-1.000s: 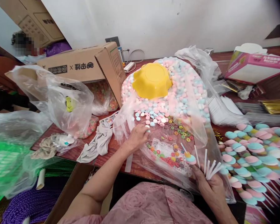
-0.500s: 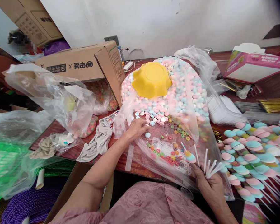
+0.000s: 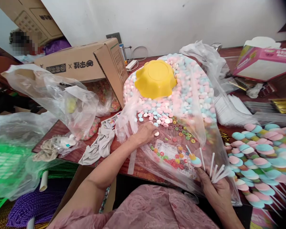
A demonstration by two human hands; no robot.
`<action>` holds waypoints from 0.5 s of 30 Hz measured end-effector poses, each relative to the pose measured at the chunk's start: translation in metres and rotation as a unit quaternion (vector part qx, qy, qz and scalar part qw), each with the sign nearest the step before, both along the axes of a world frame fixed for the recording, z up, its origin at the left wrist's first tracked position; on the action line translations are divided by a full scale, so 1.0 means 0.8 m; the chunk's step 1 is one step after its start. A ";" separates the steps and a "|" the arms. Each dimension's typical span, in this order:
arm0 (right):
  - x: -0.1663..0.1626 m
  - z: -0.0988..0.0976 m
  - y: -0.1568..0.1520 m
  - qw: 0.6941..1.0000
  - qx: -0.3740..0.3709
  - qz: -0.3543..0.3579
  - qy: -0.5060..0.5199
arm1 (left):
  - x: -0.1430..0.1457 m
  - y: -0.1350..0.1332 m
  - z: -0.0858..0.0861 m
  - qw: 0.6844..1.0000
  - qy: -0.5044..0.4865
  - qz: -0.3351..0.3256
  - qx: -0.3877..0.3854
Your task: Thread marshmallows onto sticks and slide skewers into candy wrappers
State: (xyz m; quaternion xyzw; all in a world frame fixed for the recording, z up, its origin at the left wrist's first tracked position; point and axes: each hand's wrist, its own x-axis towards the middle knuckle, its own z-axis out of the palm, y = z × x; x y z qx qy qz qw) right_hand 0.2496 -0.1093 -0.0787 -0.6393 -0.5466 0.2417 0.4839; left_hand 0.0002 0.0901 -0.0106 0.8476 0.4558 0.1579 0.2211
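My left hand [image 3: 146, 133] is closed with its fingertips on a small round marshmallow [image 3: 156, 134], whose white side shows, over the clear plastic sheet. Just beyond lie loose pink, blue and white marshmallows [image 3: 159, 116]. My right hand [image 3: 214, 184] grips several white sticks [image 3: 218, 173] at the front right. By its thumb, a pink-and-blue marshmallow [image 3: 196, 162] with an orange ring sits on a stick. Between my hands, small coloured ring candies [image 3: 175, 160] are scattered on the plastic; more brown and green rings [image 3: 184, 133] lie farther back.
An upturned yellow bowl [image 3: 157, 78] rests on a large bag of marshmallows [image 3: 200, 92]. Finished-looking candy skewers [image 3: 259, 159] are heaped at right. At left stand a cardboard box [image 3: 78, 65], clear bags [image 3: 52, 92] and a grey cloth [image 3: 98, 146]. A pink carton [image 3: 264, 60] is back right.
My left hand has moved slightly right and toward me, and its fingertips are now on the marshmallow that lay apart from them. My right hand keeps hold of the sticks.
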 end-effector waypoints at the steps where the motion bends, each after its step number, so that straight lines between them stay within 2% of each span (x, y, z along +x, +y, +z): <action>1: 0.000 -0.001 0.000 1.000 -0.005 0.005 0.003 | -0.004 -0.003 0.002 1.000 -0.007 0.007 0.014; 4: 0.002 -0.004 -0.001 1.000 -0.003 0.004 0.004 | -0.019 -0.012 0.004 1.000 -0.020 -0.011 0.021; 9: 0.002 -0.003 -0.001 1.000 -0.007 -0.003 0.010 | -0.040 -0.029 0.000 0.997 0.029 -0.069 -0.015; 15: 0.000 0.001 -0.001 1.000 -0.013 0.004 0.007 | -0.052 -0.020 -0.004 0.996 0.077 -0.052 0.009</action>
